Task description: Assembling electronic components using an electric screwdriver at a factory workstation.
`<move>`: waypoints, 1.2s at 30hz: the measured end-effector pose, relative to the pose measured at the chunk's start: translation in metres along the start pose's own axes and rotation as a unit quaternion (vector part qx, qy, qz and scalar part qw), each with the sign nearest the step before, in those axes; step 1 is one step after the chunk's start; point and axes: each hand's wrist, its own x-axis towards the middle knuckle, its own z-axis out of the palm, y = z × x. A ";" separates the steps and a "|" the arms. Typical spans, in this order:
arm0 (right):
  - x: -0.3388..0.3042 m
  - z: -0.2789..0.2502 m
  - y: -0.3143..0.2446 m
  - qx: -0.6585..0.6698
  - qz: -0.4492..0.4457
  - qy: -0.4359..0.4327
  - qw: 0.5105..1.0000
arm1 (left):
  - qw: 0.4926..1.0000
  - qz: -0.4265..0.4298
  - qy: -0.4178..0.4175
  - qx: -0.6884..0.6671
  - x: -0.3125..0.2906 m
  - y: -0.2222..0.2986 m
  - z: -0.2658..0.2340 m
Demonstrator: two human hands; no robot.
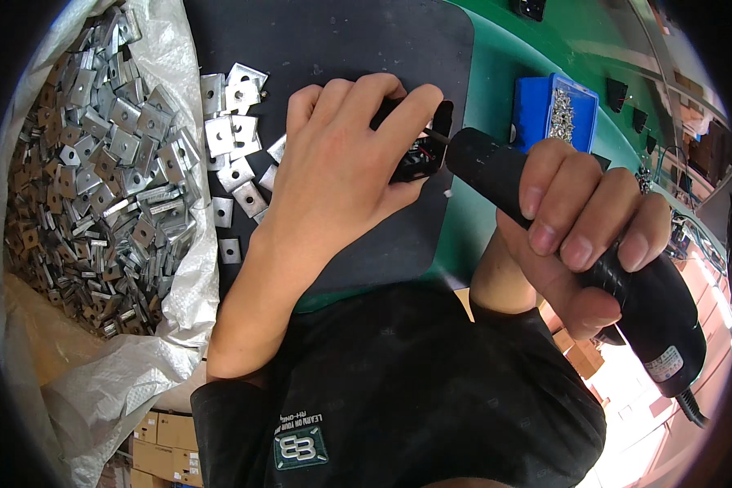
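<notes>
My left hand (337,150) is closed around a small black housing (419,163) over the dark mat, and its fingers cover much of that part. A bit of red shows inside the housing. My right hand (586,215) wraps around a black corded electric screwdriver (486,167), held sideways. Its thin bit points left and reaches the open right side of the housing; whether it sits on a screw is hidden. Beside my left hand, several flat square metal plates (237,175), each with a round hole, lie loose on the mat, some overlapping.
A white woven sack (167,41) full of similar metal plates (98,179) stands at the left. The black mat (333,41) covers part of a green tabletop (496,49). Beyond the screwdriver is a blue bin (533,110) of small screws (561,114). Cardboard boxes (167,443) stand below.
</notes>
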 end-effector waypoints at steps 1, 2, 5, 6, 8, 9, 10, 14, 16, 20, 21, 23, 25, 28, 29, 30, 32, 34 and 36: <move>0.002 0.000 -0.005 -0.003 0.001 0.000 1.000 | 1.000 0.006 0.002 -0.014 0.001 0.000 0.000; 0.005 0.000 -0.012 -0.026 0.026 -0.018 0.999 | 1.000 0.009 0.002 -0.016 0.002 0.001 0.000; 0.007 0.004 -0.012 -0.052 0.047 -0.043 0.997 | 1.000 0.011 0.003 -0.025 0.000 -0.001 0.002; 0.007 0.005 -0.009 -0.061 0.041 -0.050 0.996 | 1.000 0.006 0.008 -0.020 -0.001 -0.002 0.004; 0.005 0.008 -0.009 -0.060 0.036 -0.031 0.997 | 1.000 0.003 0.016 -0.019 -0.002 0.000 0.005; 0.004 0.009 -0.009 -0.057 0.030 -0.010 0.998 | 1.000 0.003 0.017 -0.016 -0.002 0.000 0.005; 0.002 0.009 -0.007 -0.058 0.031 -0.010 0.998 | 1.000 0.003 0.018 -0.014 -0.002 0.000 0.005; -0.001 0.007 -0.005 -0.040 0.006 0.008 0.999 | 1.000 0.000 0.014 -0.012 -0.001 0.002 0.004; 0.001 0.007 -0.006 -0.044 0.011 0.004 0.999 | 1.000 -0.002 0.010 -0.012 -0.001 0.001 0.003; 0.019 0.005 -0.029 -0.017 -0.004 0.033 0.999 | 1.000 0.004 0.011 -0.006 0.002 0.002 0.003; 0.023 0.005 -0.040 0.006 -0.043 0.089 0.995 | 1.000 -0.002 0.003 0.003 0.003 0.001 0.002; 0.030 0.006 -0.047 0.080 -0.174 0.160 0.968 | 1.000 -0.005 -0.013 0.021 0.004 0.003 0.001; 0.029 -0.026 -0.087 0.070 -0.101 0.108 0.987 | 1.000 -0.016 -0.008 0.016 0.000 0.006 0.000; 0.001 -0.020 -0.088 -0.090 -0.047 0.214 0.972 | 1.000 -0.026 0.006 0.010 0.016 0.011 0.001; -0.013 -0.025 -0.077 -0.061 -0.069 0.210 0.973 | 0.999 -0.020 0.032 0.024 0.026 0.010 0.002; -0.023 -0.028 -0.076 -0.056 -0.045 0.196 0.978 | 0.998 -0.013 0.057 0.037 0.037 0.010 0.003; -0.046 -0.024 -0.060 -0.053 -0.040 0.251 0.966 | 0.989 0.016 0.072 0.127 0.062 0.012 0.001; -0.063 -0.024 -0.052 -0.040 -0.016 0.256 0.966 | 0.975 0.041 0.091 0.199 0.090 0.009 -0.002; -0.068 -0.028 -0.055 -0.037 -0.016 0.233 0.972 | 0.961 0.026 0.101 0.255 0.119 0.004 -0.002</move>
